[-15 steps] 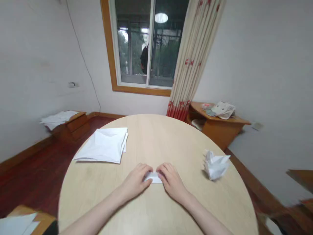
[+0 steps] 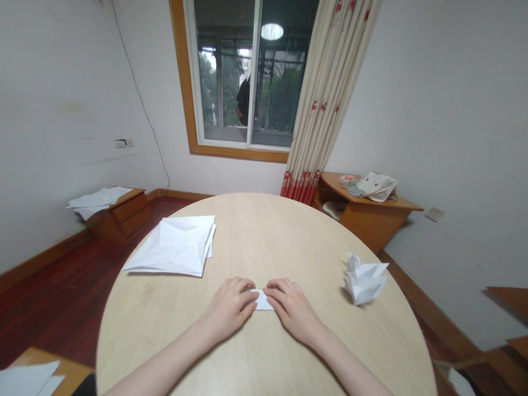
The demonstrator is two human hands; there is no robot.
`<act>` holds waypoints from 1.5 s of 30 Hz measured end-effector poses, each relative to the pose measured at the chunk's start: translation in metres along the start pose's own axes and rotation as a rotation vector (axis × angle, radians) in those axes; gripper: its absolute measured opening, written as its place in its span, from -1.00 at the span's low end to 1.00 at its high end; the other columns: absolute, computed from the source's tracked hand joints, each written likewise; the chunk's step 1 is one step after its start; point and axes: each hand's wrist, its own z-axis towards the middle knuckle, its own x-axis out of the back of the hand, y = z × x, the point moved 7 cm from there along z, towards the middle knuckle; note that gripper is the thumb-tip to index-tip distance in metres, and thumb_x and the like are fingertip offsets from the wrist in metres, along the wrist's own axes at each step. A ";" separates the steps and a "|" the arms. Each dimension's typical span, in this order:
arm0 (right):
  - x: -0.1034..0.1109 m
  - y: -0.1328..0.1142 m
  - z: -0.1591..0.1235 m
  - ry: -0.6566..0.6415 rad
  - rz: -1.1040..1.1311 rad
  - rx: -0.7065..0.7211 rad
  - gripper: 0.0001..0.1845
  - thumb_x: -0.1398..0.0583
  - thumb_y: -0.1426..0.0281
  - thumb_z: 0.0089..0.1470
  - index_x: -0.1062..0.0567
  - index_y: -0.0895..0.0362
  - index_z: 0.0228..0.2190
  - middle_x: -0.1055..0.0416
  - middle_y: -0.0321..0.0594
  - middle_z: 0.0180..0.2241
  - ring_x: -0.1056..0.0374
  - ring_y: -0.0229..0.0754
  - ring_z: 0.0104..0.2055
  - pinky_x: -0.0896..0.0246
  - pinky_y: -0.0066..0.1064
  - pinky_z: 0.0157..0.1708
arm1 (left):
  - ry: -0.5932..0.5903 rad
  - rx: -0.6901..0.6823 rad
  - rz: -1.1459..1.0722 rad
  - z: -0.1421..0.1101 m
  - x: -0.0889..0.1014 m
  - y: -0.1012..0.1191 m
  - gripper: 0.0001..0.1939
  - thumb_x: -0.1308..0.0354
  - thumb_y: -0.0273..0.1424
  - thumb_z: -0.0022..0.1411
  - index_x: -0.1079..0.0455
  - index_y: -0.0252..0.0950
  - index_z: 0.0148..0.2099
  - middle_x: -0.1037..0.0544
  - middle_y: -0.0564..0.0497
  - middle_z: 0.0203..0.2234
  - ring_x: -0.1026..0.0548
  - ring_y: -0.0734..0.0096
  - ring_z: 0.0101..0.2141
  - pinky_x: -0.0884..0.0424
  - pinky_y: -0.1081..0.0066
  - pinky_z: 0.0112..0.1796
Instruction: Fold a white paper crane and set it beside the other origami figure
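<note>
Head view. A small folded white paper strip (image 2: 263, 300) is located on a round pale wood table (image 2: 264, 236), near the table edge closest to the camera and between the two hands. The left hand (image 2: 229, 308) is placed at the strip's left end and the right hand (image 2: 292, 311) at its right end. The fingers of both hands are slightly curved, neither clenched nor fully released, and their tips are in contact with the strip. Whether the strip is being gripped or only pressed cannot be determined.

A stack of folded white paper sheets (image 2: 173, 246) is lying on the table, left of and well apart from the left hand. A crumpled white paper form (image 2: 365, 280) is lying on the table, to the right of the right hand. Loose white papers (image 2: 99, 199) are resting on a low wooden cabinet (image 2: 121, 212) beyond the table on the left. A cloth bag (image 2: 377, 186) is lying on a wooden corner table (image 2: 367, 212) on the right, beside a red-patterned curtain (image 2: 325, 93). A wood-framed window (image 2: 239, 77) is set in the far wall.
</note>
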 end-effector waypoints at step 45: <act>-0.019 -0.009 -0.018 -0.493 -0.013 -0.229 -0.06 -0.05 -0.08 0.13 0.22 0.10 0.31 0.53 -0.02 0.34 0.68 0.13 0.34 0.57 0.22 0.25 | -0.159 0.385 0.439 -0.027 -0.032 0.007 -0.43 -0.05 -0.28 0.29 -0.05 -0.02 0.31 -0.18 -0.34 0.24 -0.12 -0.33 0.21 -0.05 -0.41 0.02</act>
